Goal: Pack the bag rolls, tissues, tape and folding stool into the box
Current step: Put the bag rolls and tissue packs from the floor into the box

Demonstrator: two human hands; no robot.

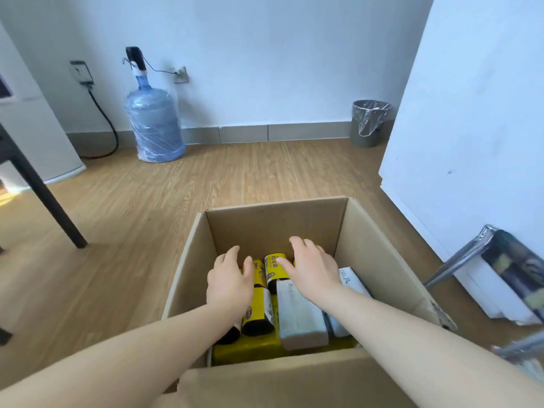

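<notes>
An open cardboard box (273, 228) is seen on the wooden floor (147, 207), with both arms reaching down into it from the near side. The left hand (231, 281) is laid palm down, fingers spread and loosely curved, on top of yellow-and-black bag rolls (259, 304) at the left of the box; nothing is clasped in it. The right hand (312, 269) is likewise held flat and open, fingers extended toward the far wall of the box, resting over another bag roll (275, 266) that stands just beyond the tissues. Whether the palm presses on that roll cannot be told.

A white pack of tissues (300, 316) is lain lengthwise in the middle of the box, just beside the rolls, and a second pack (351, 278) is partly covered by the right forearm. A flat yellow item (250, 350) is seen beneath them at the near edge.

The folding stool (500, 266), with metal legs, is leaned outside the box against the white wall at the right. The tape cannot be made out.

Farther back, a wrapped water bottle (154, 125) and a lined waste bin (369, 122) are stood against the wall.
</notes>
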